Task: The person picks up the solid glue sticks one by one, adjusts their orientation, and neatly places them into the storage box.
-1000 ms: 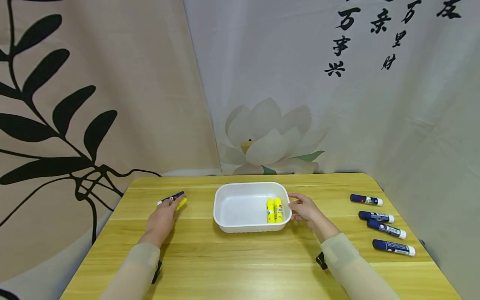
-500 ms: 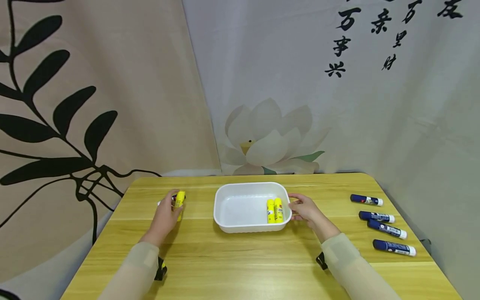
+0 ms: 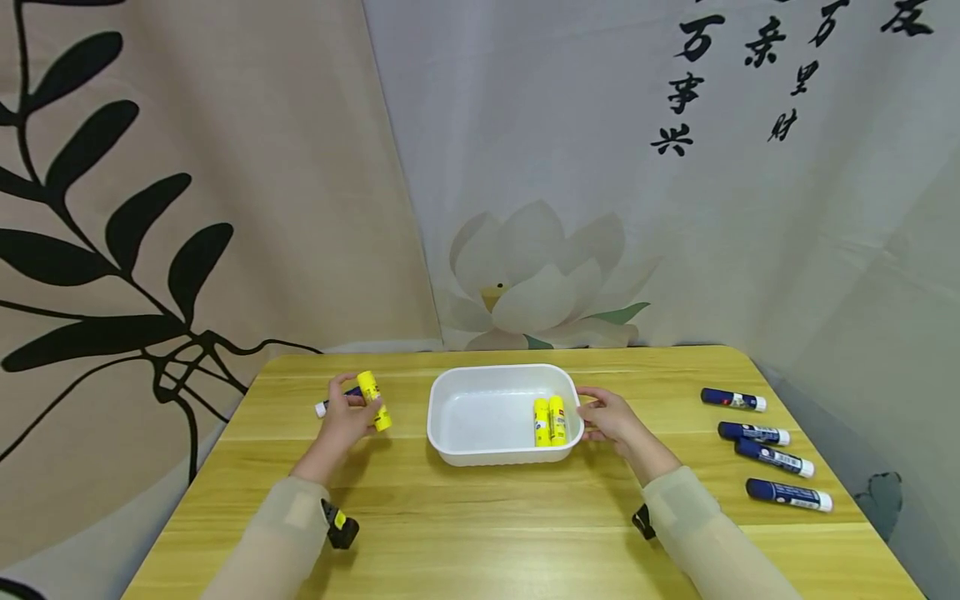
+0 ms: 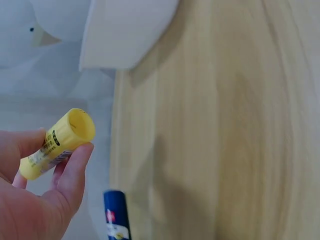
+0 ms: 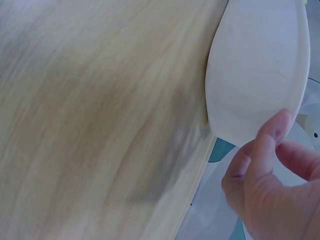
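Note:
A yellow glue stick (image 3: 373,400) is held up off the table by my left hand (image 3: 347,425), pinched between thumb and fingers. The left wrist view shows the same glue stick (image 4: 60,142) tilted, its round end towards the camera. Just behind the left hand lies a dark blue glue stick (image 4: 116,215) with a white cap. My right hand (image 3: 609,417) grips the right end of a white plastic basin (image 3: 480,457), with a fingertip at the rim in the right wrist view. Two yellow glue sticks (image 3: 550,422) lie side by side in the basin's right part.
Several dark blue glue sticks (image 3: 780,458) with white caps lie along the right side of the wooden table (image 3: 480,533). A printed cloth backdrop (image 3: 525,167) hangs behind the table's far edge.
My left hand has picked up the yellow glue stick from beside the blue one and turned it, moving slightly right. The right hand and the basin have stayed in place.

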{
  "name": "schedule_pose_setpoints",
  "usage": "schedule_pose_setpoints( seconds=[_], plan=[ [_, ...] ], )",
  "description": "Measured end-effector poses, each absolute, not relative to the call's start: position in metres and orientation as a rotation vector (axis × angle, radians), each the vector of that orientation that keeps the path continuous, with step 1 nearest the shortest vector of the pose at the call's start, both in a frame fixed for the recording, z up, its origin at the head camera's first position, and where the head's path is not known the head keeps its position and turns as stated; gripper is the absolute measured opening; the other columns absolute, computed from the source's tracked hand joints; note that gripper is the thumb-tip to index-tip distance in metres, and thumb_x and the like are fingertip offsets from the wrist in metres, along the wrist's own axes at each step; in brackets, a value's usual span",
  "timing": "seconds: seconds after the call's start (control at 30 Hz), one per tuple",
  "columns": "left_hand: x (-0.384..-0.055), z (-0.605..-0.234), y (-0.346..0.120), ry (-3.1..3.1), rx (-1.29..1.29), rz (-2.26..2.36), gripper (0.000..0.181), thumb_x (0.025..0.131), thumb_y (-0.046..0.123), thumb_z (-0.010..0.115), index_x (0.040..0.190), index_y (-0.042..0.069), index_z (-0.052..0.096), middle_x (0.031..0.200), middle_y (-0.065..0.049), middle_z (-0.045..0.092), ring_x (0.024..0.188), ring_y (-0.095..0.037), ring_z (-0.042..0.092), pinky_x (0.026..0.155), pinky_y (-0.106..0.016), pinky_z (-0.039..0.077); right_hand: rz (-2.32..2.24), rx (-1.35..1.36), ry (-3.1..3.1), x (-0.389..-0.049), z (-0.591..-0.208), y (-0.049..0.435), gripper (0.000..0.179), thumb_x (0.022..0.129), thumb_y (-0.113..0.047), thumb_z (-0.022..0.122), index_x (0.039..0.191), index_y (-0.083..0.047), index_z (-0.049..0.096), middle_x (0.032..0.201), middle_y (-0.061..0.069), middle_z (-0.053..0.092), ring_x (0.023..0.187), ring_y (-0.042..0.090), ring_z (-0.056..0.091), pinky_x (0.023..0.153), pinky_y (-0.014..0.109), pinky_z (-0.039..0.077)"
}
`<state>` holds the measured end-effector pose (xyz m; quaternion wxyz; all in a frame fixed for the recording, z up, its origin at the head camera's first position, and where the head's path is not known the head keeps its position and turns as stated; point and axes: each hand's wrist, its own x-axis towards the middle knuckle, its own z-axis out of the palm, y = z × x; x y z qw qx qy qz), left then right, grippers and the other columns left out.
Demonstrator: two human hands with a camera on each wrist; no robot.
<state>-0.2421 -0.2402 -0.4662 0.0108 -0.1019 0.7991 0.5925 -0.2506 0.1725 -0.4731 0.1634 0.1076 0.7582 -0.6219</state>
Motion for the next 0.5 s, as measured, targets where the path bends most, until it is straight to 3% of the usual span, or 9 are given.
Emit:
schedule_pose_setpoints(
  seconds=[0.27,0.5],
  plan=[
    [-0.249,-0.451,-0.209,2.468,-0.286,1.878,0.066,0.093,0.011,0.059,0.142,0.02,0.017,0.109,-0.019,0.041,0.082,-0.023,0.058,0.076,-0.048,0.056,-1.776,0.324,2.161,-0.252,-0.476,0.172,0.045,0.095,-0.007,0.053,0.139,-0.01,0.045,0.103,0.013,0.05,0.078,0.02,0.061,0.067,0.031,0.057],
    [-0.253,-0.444,-0.173,2.435,-0.261,1.84,0.066,0.092,0.013,0.061,0.143,0.023,0.021,0.11,-0.019,0.043,0.084,-0.024,0.057,0.072,-0.04,0.058,-1.775,0.322,2.174,-0.252,-0.476,0.174,0.045,0.095,-0.006,0.052,0.139,-0.009,0.044,0.103,0.013,0.05,0.078,0.02,0.06,0.067,0.031,0.057]
  ],
)
